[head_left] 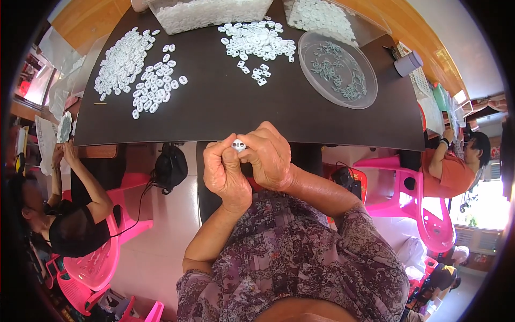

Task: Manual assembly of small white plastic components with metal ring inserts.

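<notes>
Hands meet in the head view at the near edge of the dark table [214, 115], the left hand [228, 174] and right hand [266, 158] both closed on one small white piece [238, 144]. Thumbs and fingertips pinch it from either side, and dark slots show in its face; whether it is above the tabletop or just off its edge, I cannot tell. Beyond, on the left, lie a dense pile of white oval pieces [122, 63] and a looser group [152, 90] beside it. Another white pile [258, 40] sits farther back in the middle, a few pieces [260, 74] scattered before it. To the right, a round clear tray [351, 59] holds small grey-green bits [324, 70]. Two clear bins of white pieces stand along the far side, and a grey-purple cylinder [409, 63] lies at the right.
</notes>
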